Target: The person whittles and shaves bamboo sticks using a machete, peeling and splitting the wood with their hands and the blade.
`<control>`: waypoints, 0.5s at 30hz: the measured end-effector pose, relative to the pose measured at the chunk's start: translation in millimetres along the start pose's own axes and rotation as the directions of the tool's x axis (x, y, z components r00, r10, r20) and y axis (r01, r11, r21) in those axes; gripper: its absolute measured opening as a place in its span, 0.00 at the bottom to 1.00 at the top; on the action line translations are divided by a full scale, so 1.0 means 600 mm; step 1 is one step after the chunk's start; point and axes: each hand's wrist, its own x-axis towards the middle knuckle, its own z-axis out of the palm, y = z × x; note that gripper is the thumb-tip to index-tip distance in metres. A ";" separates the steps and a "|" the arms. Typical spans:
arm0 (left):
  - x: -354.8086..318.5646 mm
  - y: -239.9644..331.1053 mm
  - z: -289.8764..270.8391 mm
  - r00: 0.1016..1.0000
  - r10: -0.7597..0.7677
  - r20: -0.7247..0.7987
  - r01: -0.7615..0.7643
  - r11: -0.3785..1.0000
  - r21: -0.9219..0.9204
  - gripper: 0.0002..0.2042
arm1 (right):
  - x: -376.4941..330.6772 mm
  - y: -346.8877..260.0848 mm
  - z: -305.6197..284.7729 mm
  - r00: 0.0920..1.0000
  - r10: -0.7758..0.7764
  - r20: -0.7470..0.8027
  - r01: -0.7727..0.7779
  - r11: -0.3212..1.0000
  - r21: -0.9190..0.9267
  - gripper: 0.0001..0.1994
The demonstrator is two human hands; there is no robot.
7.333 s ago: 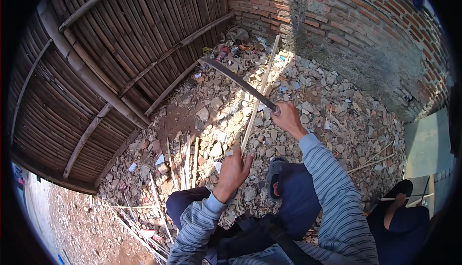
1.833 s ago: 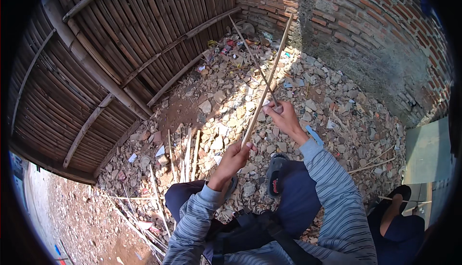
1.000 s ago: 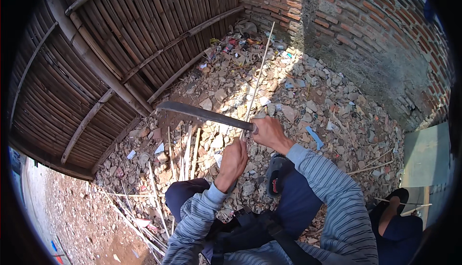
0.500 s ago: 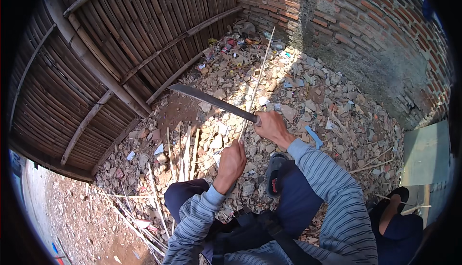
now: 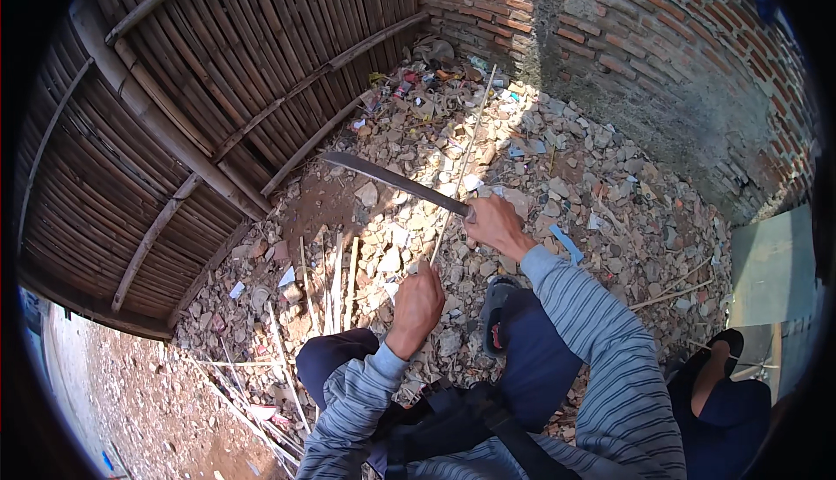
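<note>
My right hand (image 5: pixel 498 224) is closed round the handle of a machete (image 5: pixel 396 180), whose dark blade points left and away from me. In my left hand (image 5: pixel 418 306) is the near end of a long, thin bamboo strip (image 5: pixel 475 136), which slants up and away toward the brick wall. The blade crosses the strip just ahead of my left hand. Whether the edge bites into the strip is too small to tell. Both hands are above rubble, in front of my knees.
Several pale bamboo strips (image 5: pixel 338 284) lie left of my left hand, and more (image 5: pixel 235 397) lie nearer me. Rubble and litter (image 5: pixel 592 219) cover the ground. A bamboo-slat wall (image 5: pixel 287 36) rises left, a brick wall (image 5: pixel 627 53) behind. Another person's foot (image 5: pixel 718 362) is at right.
The machete's tip has shifted slightly right and the strip's far end sits a little lower. My left hand has dropped slightly. Both hands keep their hold.
</note>
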 end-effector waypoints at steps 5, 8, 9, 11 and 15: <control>0.008 -0.013 0.005 0.999 0.034 -0.011 -0.034 0.999 -0.021 0.14 | -0.031 -0.024 0.012 0.976 -0.213 0.044 0.215 0.975 -0.056 0.09; 0.010 -0.010 0.002 0.998 0.058 -0.040 -0.059 0.998 -0.033 0.14 | -0.029 -0.026 0.005 0.955 -0.292 0.060 0.297 0.950 -0.097 0.08; 0.013 -0.007 0.002 0.998 0.050 -0.038 -0.052 0.997 -0.061 0.14 | -0.020 -0.021 -0.001 0.969 -0.245 0.034 0.247 0.966 -0.072 0.08; 0.011 0.000 -0.001 0.998 0.047 -0.036 -0.050 0.995 -0.090 0.14 | -0.006 -0.008 -0.011 0.989 -0.142 -0.041 0.142 0.990 0.005 0.07; -0.012 0.013 -0.013 0.996 0.085 0.001 -0.084 0.990 -0.116 0.14 | 0.029 0.054 -0.024 0.975 0.139 -0.175 -0.140 0.990 0.006 0.10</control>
